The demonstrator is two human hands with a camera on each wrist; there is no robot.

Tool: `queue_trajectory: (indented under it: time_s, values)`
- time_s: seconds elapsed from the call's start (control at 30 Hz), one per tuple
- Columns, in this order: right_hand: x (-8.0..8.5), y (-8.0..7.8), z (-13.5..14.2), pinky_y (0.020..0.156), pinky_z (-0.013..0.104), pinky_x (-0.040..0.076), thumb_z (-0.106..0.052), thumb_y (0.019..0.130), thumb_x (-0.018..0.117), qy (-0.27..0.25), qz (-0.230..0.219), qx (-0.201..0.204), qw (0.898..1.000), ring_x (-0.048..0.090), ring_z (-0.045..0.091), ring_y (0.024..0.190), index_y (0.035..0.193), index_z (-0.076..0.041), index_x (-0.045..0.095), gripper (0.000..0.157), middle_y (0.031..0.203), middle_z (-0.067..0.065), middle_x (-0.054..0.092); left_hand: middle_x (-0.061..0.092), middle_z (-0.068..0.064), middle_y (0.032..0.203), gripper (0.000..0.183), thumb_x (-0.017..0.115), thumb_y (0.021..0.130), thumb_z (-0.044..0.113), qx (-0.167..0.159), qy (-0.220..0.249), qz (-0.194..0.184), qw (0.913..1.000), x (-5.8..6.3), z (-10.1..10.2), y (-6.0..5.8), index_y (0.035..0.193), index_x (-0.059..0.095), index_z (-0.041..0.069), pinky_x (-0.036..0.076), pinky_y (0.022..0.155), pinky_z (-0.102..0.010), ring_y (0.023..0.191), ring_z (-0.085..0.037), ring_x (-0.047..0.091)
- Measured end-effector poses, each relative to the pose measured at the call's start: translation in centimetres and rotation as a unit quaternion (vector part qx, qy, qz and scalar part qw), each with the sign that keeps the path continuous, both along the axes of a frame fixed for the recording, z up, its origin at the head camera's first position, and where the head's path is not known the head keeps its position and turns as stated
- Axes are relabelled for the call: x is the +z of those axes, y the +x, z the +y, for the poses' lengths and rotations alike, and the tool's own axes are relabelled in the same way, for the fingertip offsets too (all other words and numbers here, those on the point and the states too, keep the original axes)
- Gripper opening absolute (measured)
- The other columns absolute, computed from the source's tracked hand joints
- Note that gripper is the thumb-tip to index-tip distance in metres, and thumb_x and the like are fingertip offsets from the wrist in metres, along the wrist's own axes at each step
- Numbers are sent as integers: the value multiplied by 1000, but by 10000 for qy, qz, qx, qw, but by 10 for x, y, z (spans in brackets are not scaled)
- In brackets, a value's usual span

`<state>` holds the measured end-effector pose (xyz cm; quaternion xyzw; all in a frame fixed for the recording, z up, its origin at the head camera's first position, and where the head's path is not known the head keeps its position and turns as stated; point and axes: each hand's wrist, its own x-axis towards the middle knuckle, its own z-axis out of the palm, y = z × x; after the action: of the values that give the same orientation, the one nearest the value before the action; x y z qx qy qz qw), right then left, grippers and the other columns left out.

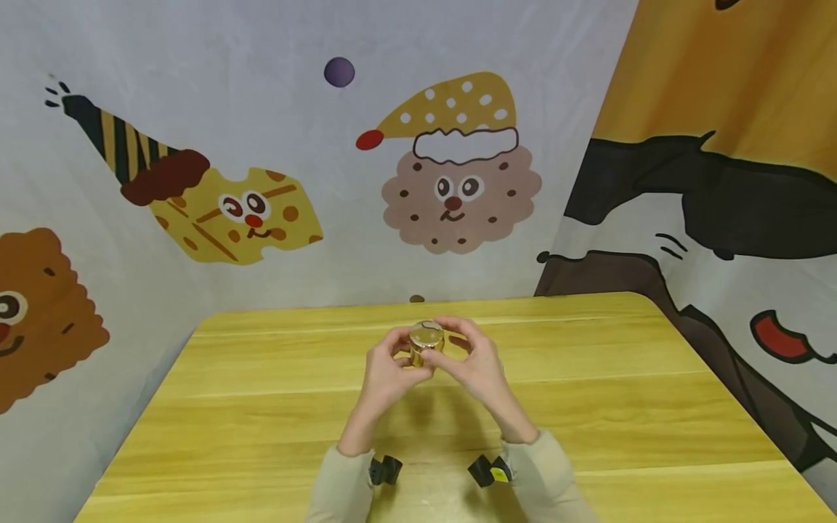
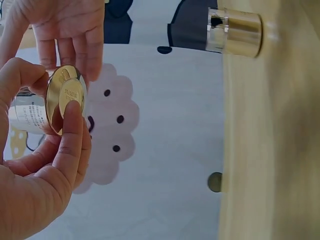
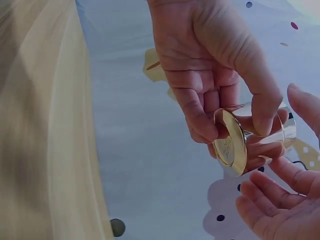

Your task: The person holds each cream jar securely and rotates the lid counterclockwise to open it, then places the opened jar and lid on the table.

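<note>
A small gold-and-silver cylindrical jar [image 1: 426, 340] is held above the table between both hands. My left hand [image 1: 387, 374] grips it from the left side. In the left wrist view, printed text shows on the silver side of the jar [image 2: 35, 114], and its gold end disc faces downward. My right hand [image 1: 476, 363] stands at the right, around the jar's upper part. Its fingers look loosely extended in the right wrist view, with the thumb apart from the jar [image 3: 265, 137]. Whether the right fingertips touch it, I cannot tell.
A second gold container [image 2: 243, 32] with a clear-looking top stands on the table in the left wrist view. The pale wooden table [image 1: 261, 421] ends at a cartoon-printed cloth wall [image 1: 353, 218]. Dark devices [image 1: 386, 471] are strapped at both wrists.
</note>
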<state>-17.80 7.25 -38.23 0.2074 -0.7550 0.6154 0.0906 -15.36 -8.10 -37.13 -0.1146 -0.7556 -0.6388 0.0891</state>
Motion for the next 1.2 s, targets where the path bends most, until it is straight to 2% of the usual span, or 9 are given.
queue_trajectory:
  time_s: [0.07, 0.27, 0.33, 0.53, 0.7, 0.8, 0.9, 1.03, 1.2]
  values:
    - [3, 0, 0, 98, 47, 43, -6, 74, 78, 28, 62, -42, 10000, 52, 33, 113, 117, 3, 59, 48, 118, 17, 59, 62, -20, 95, 42, 69, 68, -10, 19, -35, 96, 9999, 1, 1, -1, 108, 57, -13, 56, 73, -35, 84, -26, 58]
    - [7, 1, 1, 95, 46, 44, -9, 73, 80, 159, 131, -229, 9995, 54, 29, 109, 115, 1, 60, 48, 114, 13, 61, 63, -20, 98, 46, 72, 66, -9, -27, -76, 232, 9997, -19, 4, -15, 110, 58, -11, 57, 71, -31, 84, -25, 58]
    - [8, 1, 1, 94, 46, 45, -8, 71, 81, 178, 138, -284, 9993, 55, 30, 108, 114, 0, 61, 47, 113, 13, 61, 63, -19, 98, 45, 73, 65, -7, -75, -70, 278, 9996, -21, 5, -16, 108, 59, -9, 56, 70, -30, 84, -24, 58]
    - [8, 1, 3, 92, 46, 47, -6, 70, 81, 181, 270, -308, 9990, 56, 30, 106, 110, 0, 63, 44, 115, 14, 61, 64, -15, 96, 42, 73, 66, -3, -243, -38, 333, 9991, -21, 7, -16, 107, 63, -1, 56, 67, -27, 82, -20, 57]
    - [6, -3, 10, 92, 47, 45, -3, 74, 77, 188, 537, 153, 9983, 54, 33, 107, 113, 1, 62, 42, 117, 15, 59, 64, -14, 95, 41, 73, 68, -3, -389, -93, 343, 9986, -20, 6, -15, 108, 64, 1, 54, 64, -28, 79, -16, 55]
    - [7, -5, 12, 94, 52, 43, -3, 76, 75, 257, 582, 341, 9974, 51, 33, 112, 121, 1, 57, 48, 122, 15, 56, 63, -14, 95, 42, 73, 69, -3, -448, -47, 338, 9984, -18, 5, -14, 110, 63, 0, 55, 66, -31, 80, -16, 54]
    - [8, -4, 10, 96, 54, 39, -3, 74, 77, 331, 451, 186, 9983, 47, 32, 116, 122, 3, 52, 54, 123, 15, 53, 63, -14, 95, 43, 73, 68, -5, -489, 31, 345, 9982, -18, 5, -14, 110, 62, -2, 56, 69, -31, 82, -17, 56]
    - [10, -2, 7, 97, 57, 36, 3, 69, 78, 181, 306, -87, 9993, 46, 35, 114, 109, 7, 50, 49, 117, 19, 51, 62, -13, 94, 42, 72, 69, -5, -497, 55, 352, 9981, -18, 5, -14, 109, 62, -3, 56, 70, -29, 82, -18, 57]
    - [8, -2, 10, 93, 58, 39, 7, 72, 75, 238, 560, -12, 9981, 47, 36, 112, 108, 8, 57, 41, 119, 22, 52, 63, -14, 94, 40, 72, 70, -1, -483, 17, 414, 9980, -19, 4, -14, 108, 63, -2, 56, 68, -30, 81, -18, 57]
